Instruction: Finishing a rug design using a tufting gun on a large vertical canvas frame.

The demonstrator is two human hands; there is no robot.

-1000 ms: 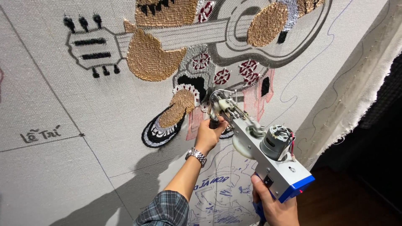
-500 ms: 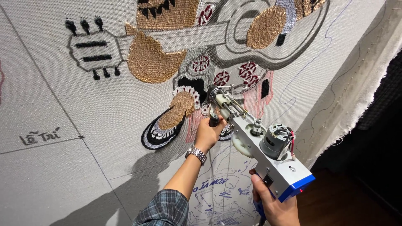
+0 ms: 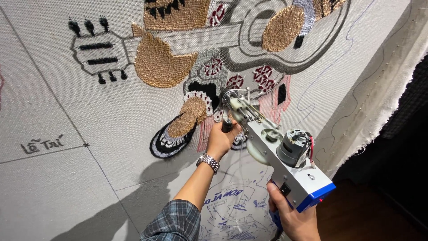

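Against the stretched cloth (image 3: 67, 187), both hands' grip closed on the tufting gun (image 3: 276, 156).

Rug workshop, stretched tufting cloth (image 3: 67, 187), tufting gun (image 3: 285, 156)

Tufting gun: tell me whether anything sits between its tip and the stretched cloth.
Nothing visible does. The tufting gun points its tip straight at the cloth beside the tufted pattern. The left hand grips the front handle below the tip, and the right hand holds the rear grip, both off the line.
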